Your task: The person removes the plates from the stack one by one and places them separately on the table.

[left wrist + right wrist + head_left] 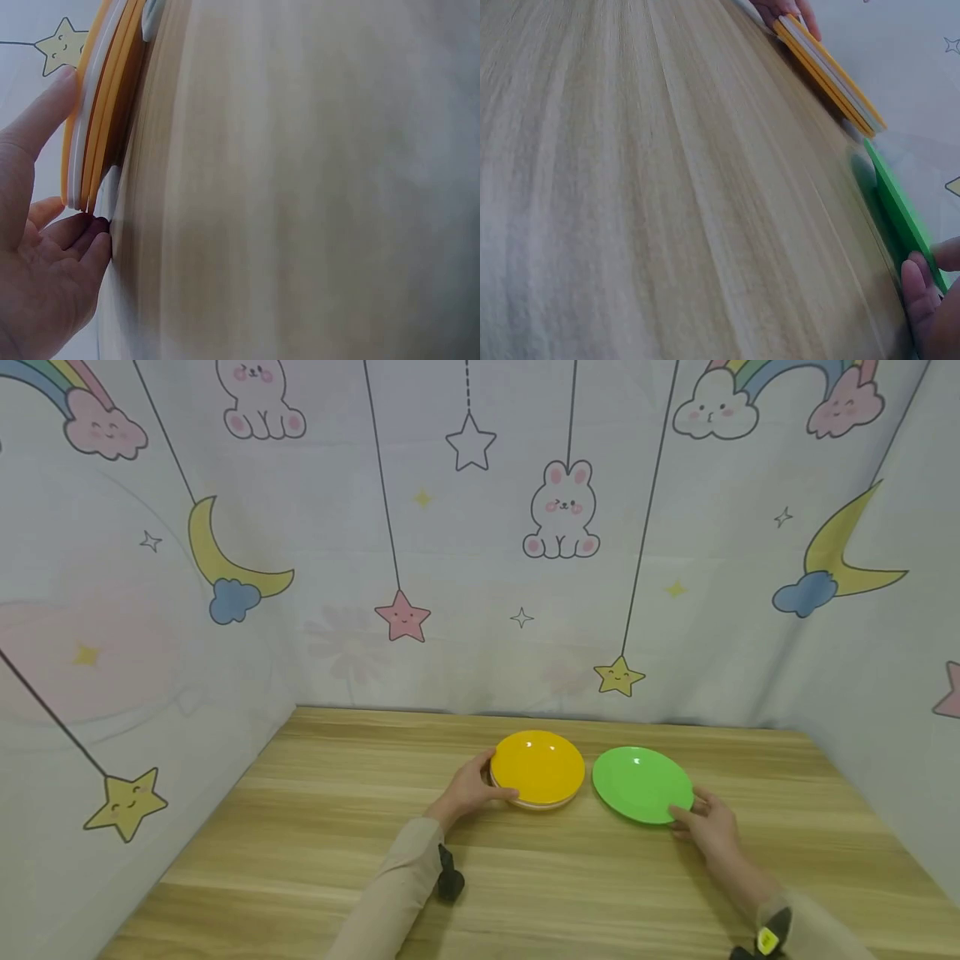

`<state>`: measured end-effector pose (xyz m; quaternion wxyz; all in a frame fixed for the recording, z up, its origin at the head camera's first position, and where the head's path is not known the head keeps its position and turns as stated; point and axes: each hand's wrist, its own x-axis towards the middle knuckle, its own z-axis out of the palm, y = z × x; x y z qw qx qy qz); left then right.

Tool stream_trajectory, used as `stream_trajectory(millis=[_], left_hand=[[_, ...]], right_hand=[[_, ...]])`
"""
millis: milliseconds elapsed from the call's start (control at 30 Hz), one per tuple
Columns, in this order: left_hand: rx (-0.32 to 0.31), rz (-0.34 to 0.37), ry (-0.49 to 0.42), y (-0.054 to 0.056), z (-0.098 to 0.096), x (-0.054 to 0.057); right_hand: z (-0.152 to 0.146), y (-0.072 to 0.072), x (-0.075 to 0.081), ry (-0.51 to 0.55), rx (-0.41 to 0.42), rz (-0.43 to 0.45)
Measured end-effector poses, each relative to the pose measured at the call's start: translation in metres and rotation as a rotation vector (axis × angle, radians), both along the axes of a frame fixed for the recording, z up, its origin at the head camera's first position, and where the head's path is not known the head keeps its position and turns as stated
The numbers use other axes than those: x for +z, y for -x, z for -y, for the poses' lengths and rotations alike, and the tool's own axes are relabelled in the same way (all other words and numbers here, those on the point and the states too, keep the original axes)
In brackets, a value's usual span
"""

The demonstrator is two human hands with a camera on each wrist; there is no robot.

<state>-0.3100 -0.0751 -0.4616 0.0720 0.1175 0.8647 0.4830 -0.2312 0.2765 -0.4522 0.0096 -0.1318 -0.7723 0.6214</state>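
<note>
A stack of several round plates (537,768), yellow-orange on top with white and orange rims below (105,105), is near the back of the wooden table. My left hand (468,789) holds its left edge, thumb over the top rim and fingers around the side and below. To the right of the stack, a single green plate (642,783) is pinched at its right rim by my right hand (708,827), thumb above and fingers beneath. A narrow gap separates it from the stack. Whether either touches the table fully, I cannot tell.
The wood-grain table (570,885) runs back to a white cloth backdrop (480,543) printed with stars, moons, rabbits and clouds. Similar cloth stands at the left and right sides. Dark straps with small devices (450,877) sit on both wrists.
</note>
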Motion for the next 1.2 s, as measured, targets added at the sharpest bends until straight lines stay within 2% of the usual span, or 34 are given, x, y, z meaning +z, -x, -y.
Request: stream_trajectory(millis=[233,467,767,933,1067,1200], left_hand=[[0.006,0.01,-0.008,-0.001,-0.001,0.001],[0.008,0.011,-0.002,-0.001,-0.001,0.002],[0.006,0.012,-0.004,-0.001,-0.001,0.002],[0.008,0.012,-0.004,-0.001,0.0,0.002],[0.006,0.015,0.002,-0.001,-0.001,0.003],[0.004,0.007,0.007,-0.001,-0.001,0.003]], right_hand=[[-0.002,-0.002,0.001,-0.071,0.01,-0.007],[-0.004,-0.002,0.001,-0.19,0.016,0.0],[-0.006,-0.001,0.0,-0.203,0.023,0.025],[-0.007,0.001,0.0,-0.262,0.004,0.02],[-0.01,0.003,0.005,-0.341,-0.02,0.005],[-0.014,0.007,0.016,-0.366,-0.026,0.002]])
